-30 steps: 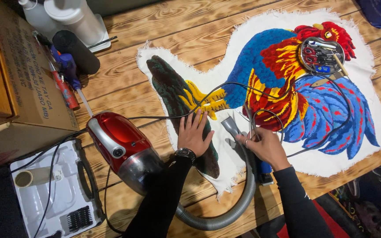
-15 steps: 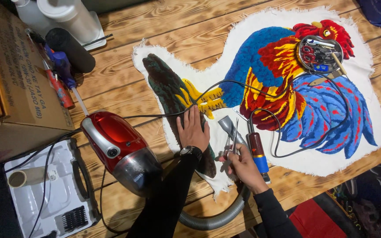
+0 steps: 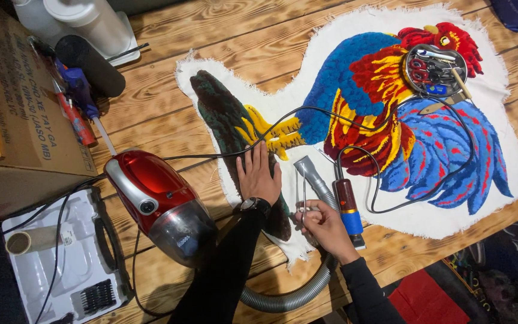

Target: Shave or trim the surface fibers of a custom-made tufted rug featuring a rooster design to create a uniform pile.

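A tufted rooster rug (image 3: 445,150) in blue, red and yellow lies on white backing across a wooden table (image 3: 169,120). My left hand (image 3: 259,175) rests flat, fingers apart, on the rug's dark green-brown strip (image 3: 217,108) next to the yellow feet. My right hand (image 3: 326,229) grips thin metal tweezers (image 3: 304,183) that point up, away from me. The grey vacuum nozzle (image 3: 313,175) lies just right of the tweezers. A brown and blue corded hand tool (image 3: 346,207) lies beside my right hand.
A red canister vacuum (image 3: 160,201) with its grey hose (image 3: 289,297) sits left of my arms. A cardboard box (image 3: 13,108), a white plastic tray (image 3: 73,270), a black roll (image 3: 88,63) and white bottles (image 3: 91,21) stand at the left. A round dish of scissors (image 3: 436,69) rests on the rooster.
My right hand has drawn back toward me from beside the nozzle and now holds the tweezers upright. My left hand stays pressed on the rug.
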